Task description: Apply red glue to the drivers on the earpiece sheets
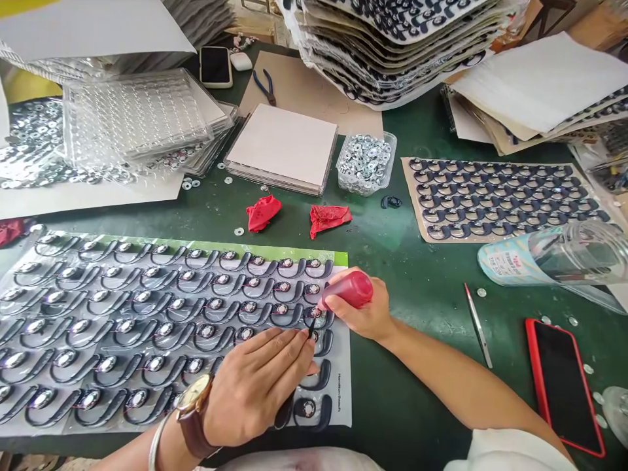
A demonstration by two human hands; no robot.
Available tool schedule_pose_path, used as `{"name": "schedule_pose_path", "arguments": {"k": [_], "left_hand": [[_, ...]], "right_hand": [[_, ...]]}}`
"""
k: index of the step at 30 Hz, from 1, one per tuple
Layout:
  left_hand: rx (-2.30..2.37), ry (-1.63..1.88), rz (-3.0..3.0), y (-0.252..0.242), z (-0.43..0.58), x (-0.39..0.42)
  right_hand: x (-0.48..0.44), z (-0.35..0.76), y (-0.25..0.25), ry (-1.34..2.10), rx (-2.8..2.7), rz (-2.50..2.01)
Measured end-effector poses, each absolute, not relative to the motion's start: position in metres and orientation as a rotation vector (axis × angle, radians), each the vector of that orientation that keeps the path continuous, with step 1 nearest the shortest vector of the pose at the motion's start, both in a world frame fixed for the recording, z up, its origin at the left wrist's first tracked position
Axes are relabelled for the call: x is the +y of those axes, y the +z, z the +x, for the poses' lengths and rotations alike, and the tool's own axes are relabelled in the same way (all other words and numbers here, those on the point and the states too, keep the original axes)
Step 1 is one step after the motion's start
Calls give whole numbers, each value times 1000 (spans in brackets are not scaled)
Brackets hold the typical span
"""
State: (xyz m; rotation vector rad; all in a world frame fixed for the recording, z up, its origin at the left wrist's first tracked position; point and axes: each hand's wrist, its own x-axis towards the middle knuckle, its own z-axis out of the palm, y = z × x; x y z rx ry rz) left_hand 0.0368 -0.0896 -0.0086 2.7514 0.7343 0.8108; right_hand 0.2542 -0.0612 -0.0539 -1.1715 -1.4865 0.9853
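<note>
My right hand (366,311) is wrapped round a red squeeze bottle (349,290), tilted with its narrow end down to the left. That end is close to a round silver-centred piece (314,313) in the right-hand column of a sheet. My left hand (262,383), with a watch at the wrist, is closed on a thin dark pointed tool (312,326); its tip is at the same piece and most of it is hidden. Rows of dark hook-shaped parts with round silver centres lie on the plastic-covered sheet (345,366) under my hands.
Beyond the sheet lie two crumpled red pieces (263,212), a clear tub (366,163) of metal washers and pliers (265,87). At right are tweezers (477,325), a red-cased phone (564,386), a clear jar (583,254) and another card of dark parts (505,196). Stacked sheets (397,59) stand behind.
</note>
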Motion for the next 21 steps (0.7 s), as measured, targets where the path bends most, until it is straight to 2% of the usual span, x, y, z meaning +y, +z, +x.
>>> {"name": "schedule_pose_path", "arguments": {"k": [21], "left_hand": [[701, 782, 2672, -1, 36, -81]], "right_hand": [[-58, 254, -48, 925, -1487, -1242]]}}
